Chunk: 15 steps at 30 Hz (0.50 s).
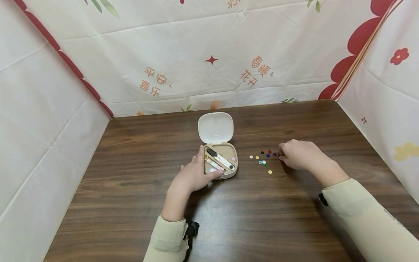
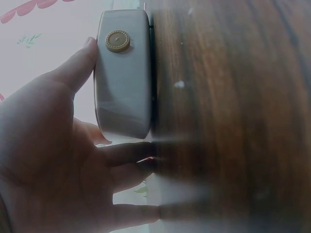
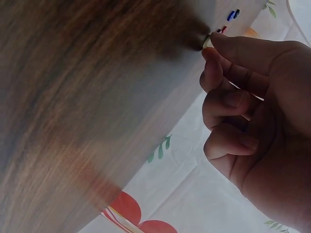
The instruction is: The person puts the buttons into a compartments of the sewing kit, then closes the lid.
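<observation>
A small cream box (image 1: 231,175) stands on the table with its white lid (image 1: 215,128) raised. Inside lie a black-and-white slim tool (image 1: 225,161), a pink-and-yellow small item (image 1: 213,163) and a pink button (image 1: 233,159). My left hand (image 1: 192,175) rests against the box's left front corner, thumb on the near rim, fingers extended along the side. In the left wrist view, a round brown stud (image 2: 117,41) shows on the box wall. My right hand (image 1: 298,154) pinches a small pale button (image 3: 207,43) between thumb and forefinger, close to the tabletop.
Several loose buttons lie between box and right hand, among them a red button (image 1: 269,151), a white button (image 1: 264,162) and a yellow button (image 1: 270,172). The brown wooden table (image 1: 137,189) meets printed cloth (image 1: 209,83) at the back and sides.
</observation>
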Motion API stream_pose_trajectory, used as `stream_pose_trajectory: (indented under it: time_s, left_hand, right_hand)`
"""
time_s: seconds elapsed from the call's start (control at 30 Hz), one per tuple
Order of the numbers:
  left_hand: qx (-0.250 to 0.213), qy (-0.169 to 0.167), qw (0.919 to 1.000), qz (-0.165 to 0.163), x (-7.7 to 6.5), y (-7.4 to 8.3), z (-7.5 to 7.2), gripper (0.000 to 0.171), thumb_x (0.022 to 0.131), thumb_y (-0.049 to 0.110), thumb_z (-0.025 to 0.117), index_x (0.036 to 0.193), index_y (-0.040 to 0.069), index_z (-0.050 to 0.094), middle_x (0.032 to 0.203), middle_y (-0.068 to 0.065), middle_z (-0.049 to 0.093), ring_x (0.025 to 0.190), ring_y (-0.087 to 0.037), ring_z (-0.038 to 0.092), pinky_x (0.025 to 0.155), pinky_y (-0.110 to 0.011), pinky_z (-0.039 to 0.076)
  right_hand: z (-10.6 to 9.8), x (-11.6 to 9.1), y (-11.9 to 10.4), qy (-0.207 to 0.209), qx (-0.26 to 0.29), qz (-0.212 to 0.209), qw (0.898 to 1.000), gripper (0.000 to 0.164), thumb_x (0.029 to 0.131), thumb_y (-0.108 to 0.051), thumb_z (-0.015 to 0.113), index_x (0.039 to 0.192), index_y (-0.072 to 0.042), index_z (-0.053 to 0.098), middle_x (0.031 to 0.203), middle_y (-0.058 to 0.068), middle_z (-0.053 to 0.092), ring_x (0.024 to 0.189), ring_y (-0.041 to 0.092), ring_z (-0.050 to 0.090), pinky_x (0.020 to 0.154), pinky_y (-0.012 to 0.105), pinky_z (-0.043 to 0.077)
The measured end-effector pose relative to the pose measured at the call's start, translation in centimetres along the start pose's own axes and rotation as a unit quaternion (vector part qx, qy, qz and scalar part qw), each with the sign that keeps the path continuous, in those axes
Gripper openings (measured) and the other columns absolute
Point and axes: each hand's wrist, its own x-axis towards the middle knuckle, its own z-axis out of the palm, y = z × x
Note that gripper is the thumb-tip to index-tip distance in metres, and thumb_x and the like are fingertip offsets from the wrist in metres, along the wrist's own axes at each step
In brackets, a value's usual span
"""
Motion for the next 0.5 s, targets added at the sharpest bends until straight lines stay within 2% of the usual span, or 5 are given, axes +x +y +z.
stream_pose_trajectory:
  time_s: [0.27,0.5]
  left_hand:
    - [-0.003,0.006,1.0000,0.005,0.78,-0.87,0.72,0.128,0.085,0.089,0.059,0.173,0.022,-0.005,0.170,-0.030,0.031,0.159,-0.047,0.034,0.126,-0.075,0.021]
    - [-0.003,0.001,1.0000,0.000,0.01,-0.01,-0.04,0.121,0.091,0.079,0.063,0.173,0.016,-0.001,0.171,-0.030,0.030,0.160,-0.045,0.033,0.128,-0.073,0.020]
  right_hand:
    - [0.32,0.29,0.08,0.005,-0.002,-0.003,1.000,0.011,0.098,-0.015,0.072,0.088,-0.011,0.069,0.078,0.001,0.067,0.067,0.017,0.056,0.062,0.046,0.052]
    - [0.40,0.37,-0.13,-0.007,0.005,0.001,1.000,0.011,0.098,-0.014,0.071,0.088,-0.010,0.068,0.079,0.002,0.067,0.069,0.018,0.058,0.063,0.046,0.052]
